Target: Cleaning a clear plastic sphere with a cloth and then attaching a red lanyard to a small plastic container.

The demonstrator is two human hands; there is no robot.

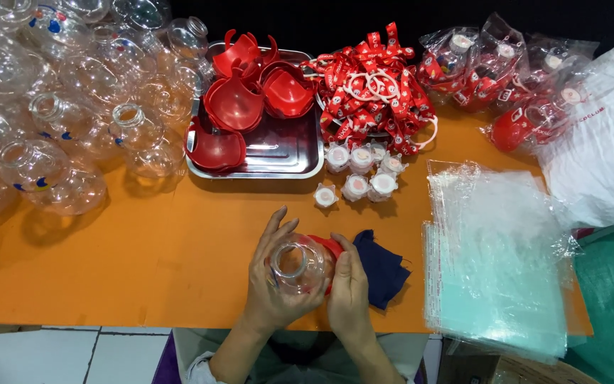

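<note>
Both hands hold one clear round plastic bottle (298,264) near the front edge of the orange table (179,256), its open neck facing up. My left hand (268,274) wraps the bottle's left side and my right hand (349,288) presses its right side. A red plastic shell (330,246) sits against the bottle under my right hand's fingers. A dark blue cloth (381,270) lies just right of my right hand.
Several clear bottles (65,121) are piled at the left. A metal tray (286,153) holds red shells (234,103). Red straps (374,85), small white caps (360,174), bagged finished items (506,78) and a stack of clear bags (495,256) fill the right.
</note>
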